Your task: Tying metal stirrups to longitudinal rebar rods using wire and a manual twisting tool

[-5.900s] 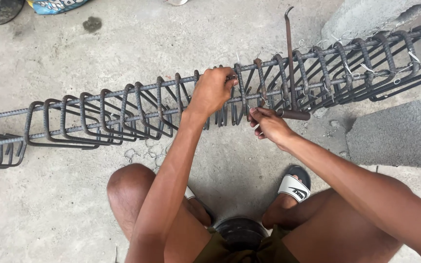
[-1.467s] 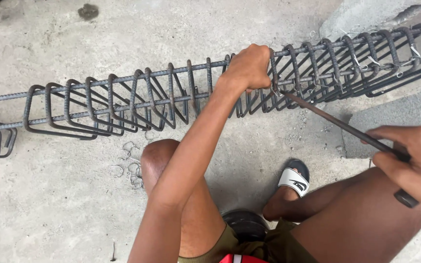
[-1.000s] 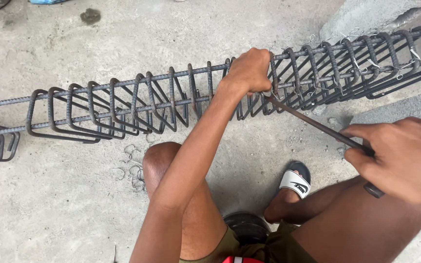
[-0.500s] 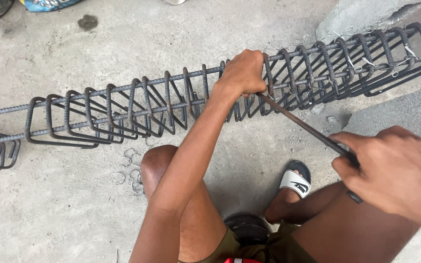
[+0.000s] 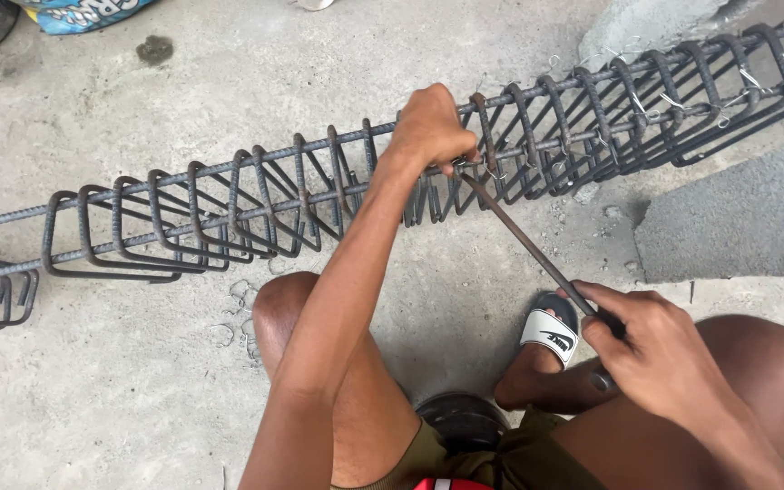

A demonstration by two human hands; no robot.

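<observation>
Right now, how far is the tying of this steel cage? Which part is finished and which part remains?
Done: the stirrups at the far right already carry light wire ties. In hand: the left hand grips the top bar beside one stirrup while the right hand holds the long hook tool, its tip at that joint. Left: the stirrups on the left show no ties; loose wire loops lie on the floor.

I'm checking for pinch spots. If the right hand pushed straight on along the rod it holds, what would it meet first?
Probably the left hand, gripping the rebar cage where the tip of the thin metal rod ends. The right hand points up along it; depth is unclear, so the cage's stirrups may come first.
</observation>
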